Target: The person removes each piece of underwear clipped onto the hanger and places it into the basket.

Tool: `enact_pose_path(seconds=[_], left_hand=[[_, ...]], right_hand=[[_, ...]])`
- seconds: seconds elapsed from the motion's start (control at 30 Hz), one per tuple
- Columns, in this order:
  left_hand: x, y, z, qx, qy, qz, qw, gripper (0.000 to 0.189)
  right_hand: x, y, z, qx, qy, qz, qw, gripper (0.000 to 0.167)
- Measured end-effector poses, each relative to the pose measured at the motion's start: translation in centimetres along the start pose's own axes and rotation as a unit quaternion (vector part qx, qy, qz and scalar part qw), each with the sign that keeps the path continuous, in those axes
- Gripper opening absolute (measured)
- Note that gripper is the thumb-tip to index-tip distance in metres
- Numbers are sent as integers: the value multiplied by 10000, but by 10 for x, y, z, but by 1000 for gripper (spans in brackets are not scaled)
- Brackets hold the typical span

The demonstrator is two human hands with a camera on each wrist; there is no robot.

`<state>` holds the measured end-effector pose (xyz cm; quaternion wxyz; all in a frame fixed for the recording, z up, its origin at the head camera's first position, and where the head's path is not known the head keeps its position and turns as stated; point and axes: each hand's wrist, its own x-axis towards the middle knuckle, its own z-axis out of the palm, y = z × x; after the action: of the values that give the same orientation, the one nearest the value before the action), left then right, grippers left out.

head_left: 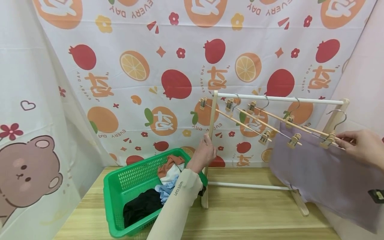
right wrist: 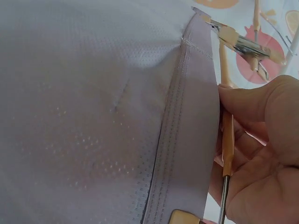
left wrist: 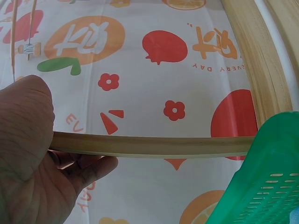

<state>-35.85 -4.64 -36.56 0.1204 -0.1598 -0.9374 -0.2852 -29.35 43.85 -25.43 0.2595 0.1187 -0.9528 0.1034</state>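
My left hand grips the left wooden post of a small clothes rack. In the left wrist view the post runs between thumb and fingers. On the right, my right hand holds a wooden clip hanger at its bar, thumb at the garment's waistband. The lavender garment hangs from this hanger, one clip fastened at the waistband's far end. The hanger's metal hook shows below the white top rail, in front of the right post.
Several other clip hangers hang from the rail without clothes. A green basket with crumpled black, blue, white and rust-coloured clothes stands left of the rack on the wooden table. Behind hangs a fruit-print curtain.
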Motion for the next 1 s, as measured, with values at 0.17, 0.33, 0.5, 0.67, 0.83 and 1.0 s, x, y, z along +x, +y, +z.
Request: enact_pose_path(seconds=[0.17,0.33,0.5,0.67,0.83,1.0], left_hand=[[1,-1,0,60,53,55,10000,51],[1,0,-1,56,93,126,9999,50],[0,1,0,33,32,50,10000,49],[-1,1,1,-45,-12,37,10000,48],[-1,1,0,29,31,117,9999,48],[-1,2,-1,110,48,186,9998,50]], right_hand=[[-14,2,9,125,50,-75,9999,11],[-32,4,17,228,153,-46,9996,9],[-54,6,26,320,449,-184,9983,9],[-72,6,34,576,768,-238,9951,10],[-83,2,38,717,918,-215,9930,7],[-92,-7,41,765,883,-149,9930,9]])
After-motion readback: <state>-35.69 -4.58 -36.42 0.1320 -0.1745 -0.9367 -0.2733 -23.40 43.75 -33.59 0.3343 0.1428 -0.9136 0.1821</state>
